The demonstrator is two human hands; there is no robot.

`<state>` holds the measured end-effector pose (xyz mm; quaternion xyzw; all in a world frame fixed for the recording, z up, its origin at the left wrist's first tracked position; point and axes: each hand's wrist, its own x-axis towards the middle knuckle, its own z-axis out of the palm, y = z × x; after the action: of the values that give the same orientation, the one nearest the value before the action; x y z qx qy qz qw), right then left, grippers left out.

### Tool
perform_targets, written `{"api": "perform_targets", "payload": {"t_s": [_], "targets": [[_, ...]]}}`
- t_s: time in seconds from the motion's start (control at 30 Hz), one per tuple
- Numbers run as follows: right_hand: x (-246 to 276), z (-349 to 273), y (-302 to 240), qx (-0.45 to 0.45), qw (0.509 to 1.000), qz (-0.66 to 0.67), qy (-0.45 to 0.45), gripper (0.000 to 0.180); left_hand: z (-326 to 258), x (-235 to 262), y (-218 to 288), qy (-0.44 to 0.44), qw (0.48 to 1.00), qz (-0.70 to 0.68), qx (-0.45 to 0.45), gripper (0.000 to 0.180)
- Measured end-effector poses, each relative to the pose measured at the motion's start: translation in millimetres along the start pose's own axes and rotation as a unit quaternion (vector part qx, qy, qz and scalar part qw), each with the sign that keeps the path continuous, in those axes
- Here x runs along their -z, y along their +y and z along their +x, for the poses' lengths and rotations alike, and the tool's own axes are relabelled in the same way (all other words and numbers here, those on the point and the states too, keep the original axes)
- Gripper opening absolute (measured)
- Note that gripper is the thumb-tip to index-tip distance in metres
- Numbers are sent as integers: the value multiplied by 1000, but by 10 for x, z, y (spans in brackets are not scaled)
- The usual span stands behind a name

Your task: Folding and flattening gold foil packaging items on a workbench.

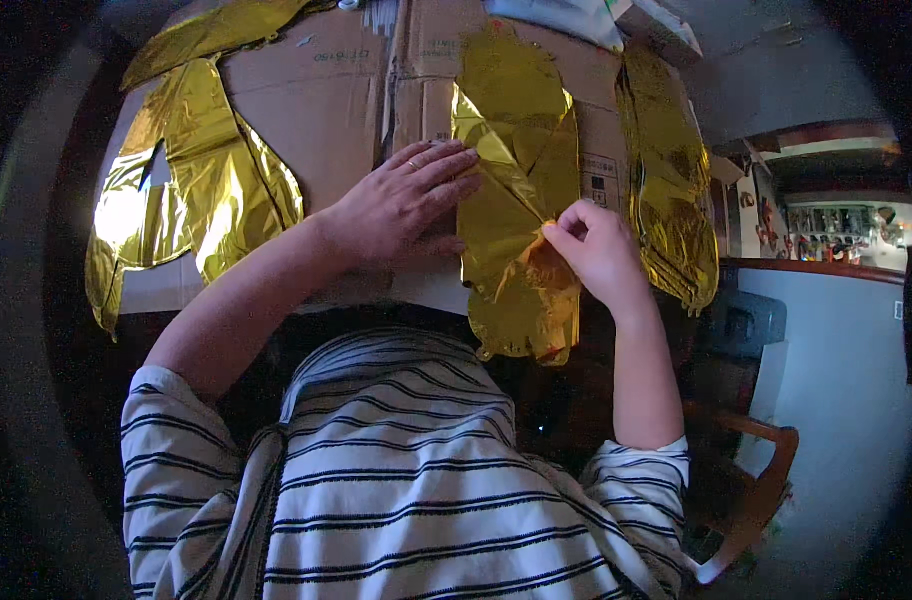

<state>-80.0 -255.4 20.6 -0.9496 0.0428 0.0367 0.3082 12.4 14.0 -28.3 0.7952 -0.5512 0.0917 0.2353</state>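
Observation:
A flat gold foil balloon (511, 140) lies on a sheet of brown cardboard (326, 110), its lower end hanging over the near edge. My left hand (401, 205) rests flat on the cardboard, fingers spread, with the fingertips pressing the balloon's left edge. My right hand (601, 250) pinches a crumpled fold of the same balloon near its lower right side.
Another gold foil balloon (191, 170) is spread out at the left of the cardboard. A third gold foil balloon (671, 190) lies along the right edge. A wooden chair (756, 480) stands at lower right beside a white wall. A pale package (576, 20) sits at the far edge.

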Motion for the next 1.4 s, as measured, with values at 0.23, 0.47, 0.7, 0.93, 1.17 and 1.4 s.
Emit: {"api": "perform_targets", "payload": {"t_s": [0.23,0.47,0.7,0.93,1.17,1.4], "targets": [[76,48,-45,-17,999,9,-31,21,15,-7,27,-8,1000,16,17,62],[47,23,-53,-23,999,6,-32,21,38,-113,19,5,999,8,35,64],[-4,-2,-50,-12,1000,-6,-17,21,2,-154,-4,21,999,11,27,73],[-84,-220,-261,161,927,-290,173,18,18,-65,72,11,999,0,43,88],[-545,-510,-417,354,919,-166,50,39,32,-43,82,-20,997,40,55,101],[-667,-783,-355,365,918,-143,52,35,37,85,155,-56,996,17,68,115]]}}
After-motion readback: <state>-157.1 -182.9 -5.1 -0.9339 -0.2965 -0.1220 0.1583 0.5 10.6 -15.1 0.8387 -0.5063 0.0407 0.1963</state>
